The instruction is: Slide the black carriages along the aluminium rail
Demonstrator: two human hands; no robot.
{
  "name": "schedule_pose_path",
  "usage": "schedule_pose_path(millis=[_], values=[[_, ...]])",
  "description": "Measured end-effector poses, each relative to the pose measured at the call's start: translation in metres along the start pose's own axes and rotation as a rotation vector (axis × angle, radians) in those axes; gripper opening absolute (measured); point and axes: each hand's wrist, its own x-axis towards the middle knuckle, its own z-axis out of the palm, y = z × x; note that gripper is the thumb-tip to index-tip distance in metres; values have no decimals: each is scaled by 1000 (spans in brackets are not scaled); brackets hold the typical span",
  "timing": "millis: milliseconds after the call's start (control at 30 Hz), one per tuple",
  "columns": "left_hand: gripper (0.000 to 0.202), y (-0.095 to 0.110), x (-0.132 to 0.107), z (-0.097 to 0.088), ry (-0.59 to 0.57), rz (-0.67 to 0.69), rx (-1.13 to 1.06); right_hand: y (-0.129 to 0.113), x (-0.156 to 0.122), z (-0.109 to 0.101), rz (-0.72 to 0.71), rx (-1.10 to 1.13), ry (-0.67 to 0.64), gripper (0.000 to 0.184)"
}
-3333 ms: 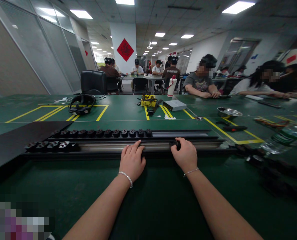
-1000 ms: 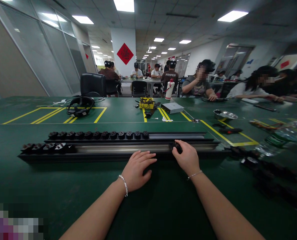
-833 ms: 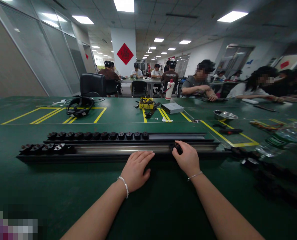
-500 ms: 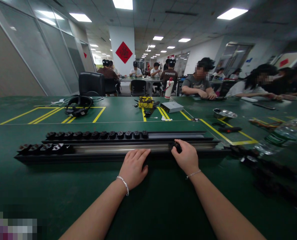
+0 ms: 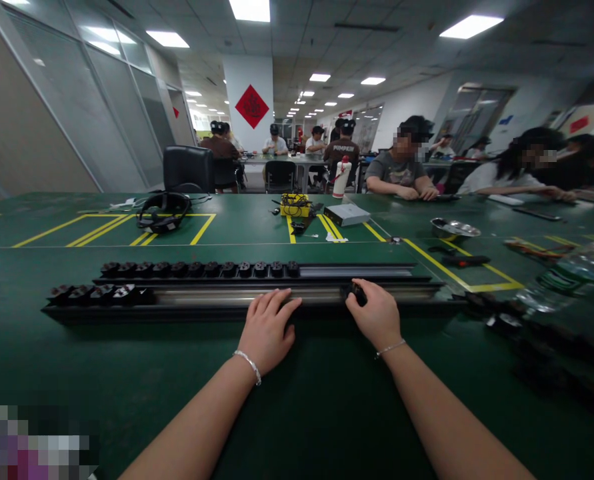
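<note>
Bracelets circle my wrists. My left hand rests loose, fingers spread over the near rail. My right hand pinches a small black piece at that rail, toward its right end. Behind it, a far rail holds a row of black knobs. Beyond sit a headset and a yellow box on the green table.

Bare forearms rise from lower edge, left grip mid-frame, palm down, fingers parted, right grip curled, right of centre
</note>
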Motion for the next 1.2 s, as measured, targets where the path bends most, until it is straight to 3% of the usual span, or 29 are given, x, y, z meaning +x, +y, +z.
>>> schedule_pose_path(millis=[167,333,1200], values=[[37,-7,0,1,57,-121,101,-1,0,-1,1,4,5,36],[51,-11,1,4,55,-120,127,-3,0,-2,13,8,2,36],[46,-15,4,3,94,-123,82,-1,-1,-1,-3,-52,41,33]])
